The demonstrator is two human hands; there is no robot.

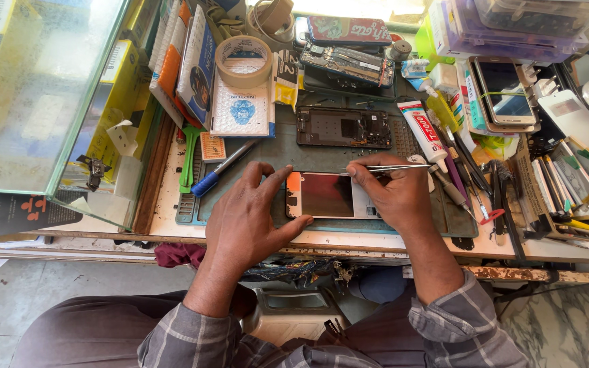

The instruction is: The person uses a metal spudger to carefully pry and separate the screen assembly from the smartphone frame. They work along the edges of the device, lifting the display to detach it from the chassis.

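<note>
Your left hand (250,218) braces the phone (328,195) on the green work mat (281,153): thumb along the near edge, index finger over the far left corner, fingers spread wide around that end. The phone lies flat, screen side up, with its long axis running left to right directly in front of you, between both hands.

Your right hand (393,194) rests over the phone's right end and pinches a pair of tweezers (393,167) narrowly between thumb and forefinger. The tweezers lie parallel to the phone's long axis, just above its far edge, so the right hand is the nearer one to that edge.

Beyond the phone, an opened phone frame (343,127) lies parallel to it. To its right lies a white glue tube (420,129) with red lettering. To the far left sit a roll of tan tape (243,60) and a white bubble pouch (241,109) with a blue round mark. A blue-capped pen (221,170) lies diagonally left of the phone.
</note>
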